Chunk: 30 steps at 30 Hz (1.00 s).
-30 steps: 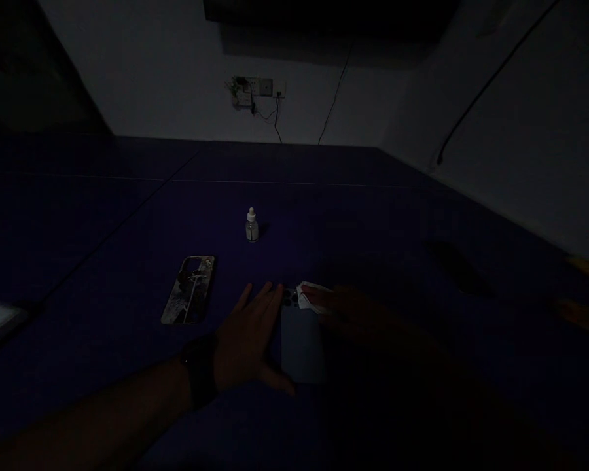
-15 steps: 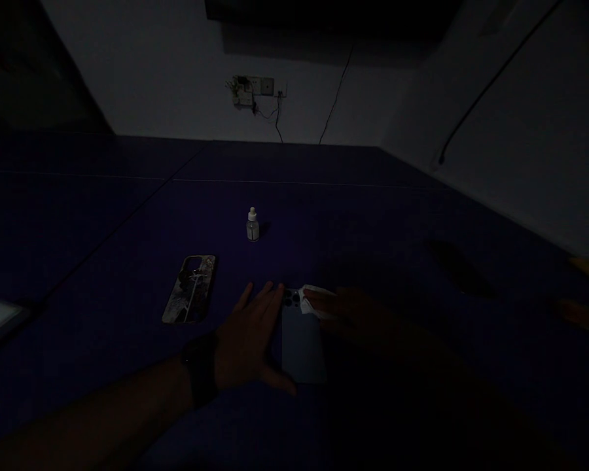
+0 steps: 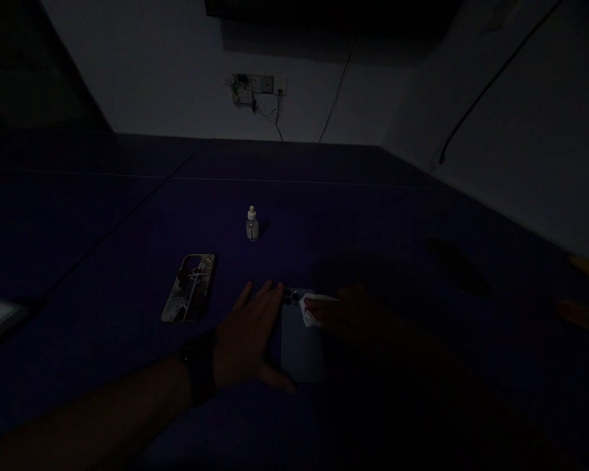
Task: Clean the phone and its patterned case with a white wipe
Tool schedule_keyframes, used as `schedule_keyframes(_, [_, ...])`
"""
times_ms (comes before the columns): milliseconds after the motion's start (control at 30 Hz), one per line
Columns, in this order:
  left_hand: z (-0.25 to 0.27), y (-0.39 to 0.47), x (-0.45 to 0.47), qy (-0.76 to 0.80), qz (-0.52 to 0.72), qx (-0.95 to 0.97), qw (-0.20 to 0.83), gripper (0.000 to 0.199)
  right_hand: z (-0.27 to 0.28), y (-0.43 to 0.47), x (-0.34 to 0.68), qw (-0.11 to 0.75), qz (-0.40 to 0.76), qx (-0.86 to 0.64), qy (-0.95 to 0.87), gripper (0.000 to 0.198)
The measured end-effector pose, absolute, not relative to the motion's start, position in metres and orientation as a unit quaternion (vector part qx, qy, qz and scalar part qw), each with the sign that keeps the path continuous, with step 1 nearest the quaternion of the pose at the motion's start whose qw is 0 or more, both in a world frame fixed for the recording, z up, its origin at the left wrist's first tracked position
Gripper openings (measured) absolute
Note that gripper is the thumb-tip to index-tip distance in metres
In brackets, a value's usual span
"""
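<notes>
A smartphone (image 3: 300, 353) lies back up on the dark blue surface, its camera lenses at the far left corner. My left hand (image 3: 248, 340), with a dark watch on the wrist, rests flat with fingers spread along the phone's left edge; the thumb touches near its lower end. In dim light my right hand (image 3: 348, 314) presses a white wipe (image 3: 313, 314) against the phone's upper right back. Left of my left hand lies a patterned phone case (image 3: 189, 291). Beyond the hands, a small dropper bottle (image 3: 252, 226) with a white cap stands upright.
A dark flat object (image 3: 459, 267), perhaps a phone, lies at the right. A pale device (image 3: 0, 317) sits at the left edge. Wall sockets (image 3: 260, 85) with cables are at the back, and a black cable (image 3: 495, 85) hangs on the right wall.
My right hand and the wipe have slid slightly down the phone's back, showing more of its top edge. My left hand stays in place.
</notes>
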State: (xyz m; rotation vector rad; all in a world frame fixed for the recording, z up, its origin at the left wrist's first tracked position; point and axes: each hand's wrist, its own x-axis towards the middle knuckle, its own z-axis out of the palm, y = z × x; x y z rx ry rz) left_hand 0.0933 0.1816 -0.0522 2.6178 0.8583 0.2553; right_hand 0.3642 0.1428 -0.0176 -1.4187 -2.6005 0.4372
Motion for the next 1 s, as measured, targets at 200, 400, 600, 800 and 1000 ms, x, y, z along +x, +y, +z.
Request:
schedule_keyframes(200, [-0.051, 0.181, 0.094, 0.307, 0.093, 0.929, 0.183, 0.145, -0.025, 0.151, 0.360, 0.165, 0.158, -0.510, -0.829, 0.023])
schedule_keyframes(400, [-0.051, 0.181, 0.094, 0.307, 0.091, 0.929, 0.185, 0.142, -0.048, 0.171, 0.354, 0.267, 0.226, -0.626, -0.697, 0.032])
schedule_keyframes(600, [-0.052, 0.181, 0.093, 0.303, 0.096, 0.930, 0.184, 0.143, -0.043, 0.174, 0.343, 0.236, 0.190, -0.645, -0.701, 0.026])
schedule_keyframes(800, [-0.052, 0.181, 0.092, 0.302, 0.094, 0.931, 0.181, 0.141, -0.037, 0.174, 0.342, 0.220, 0.159, -0.620, -0.736, 0.021])
schedule_keyframes(1000, [-0.051, 0.180, 0.093, 0.302, 0.098, 0.931, 0.178, 0.142, -0.030, 0.160, 0.350, 0.173, 0.071, -0.623, -0.760, 0.032])
